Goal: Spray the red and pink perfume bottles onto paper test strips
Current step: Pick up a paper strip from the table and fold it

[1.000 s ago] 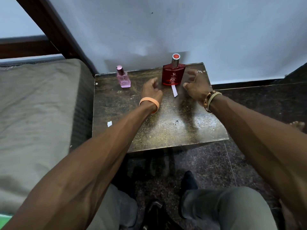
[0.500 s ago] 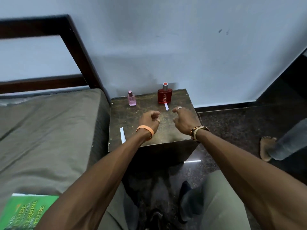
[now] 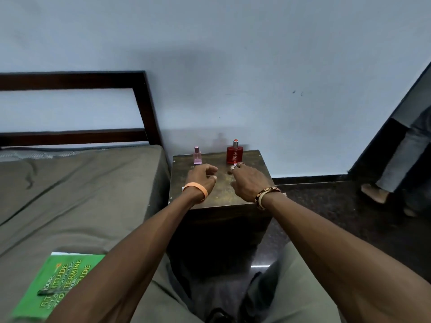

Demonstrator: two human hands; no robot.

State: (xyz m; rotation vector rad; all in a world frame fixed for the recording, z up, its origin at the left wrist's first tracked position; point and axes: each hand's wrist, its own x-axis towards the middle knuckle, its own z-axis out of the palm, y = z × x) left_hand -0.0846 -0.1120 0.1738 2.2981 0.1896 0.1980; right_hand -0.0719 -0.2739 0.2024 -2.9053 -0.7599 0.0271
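A small pink perfume bottle [image 3: 197,155] and a larger red perfume bottle [image 3: 234,153] with a silver cap stand upright at the back of a dark wooden side table [image 3: 224,194]. My left hand [image 3: 202,177] hovers over the table just in front of the pink bottle, fingers loosely curled and holding nothing. My right hand [image 3: 247,180] hovers in front of the red bottle with its fingers reaching toward the bottle's base. A sliver of white paper strip [image 3: 182,189] shows by my left wrist; the strip near the red bottle is hidden by my right hand.
A bed with an olive sheet [image 3: 77,197] and dark headboard [image 3: 142,106] lies left of the table. A green book [image 3: 58,283] rests on the bed near me. Another person's leg and bare foot [image 3: 375,192] stand on the dark floor at right.
The camera has pulled back and up, so the table looks farther off. Both hands drew back from the red bottle, then moved forward again toward the bottles. Neither hand holds anything.
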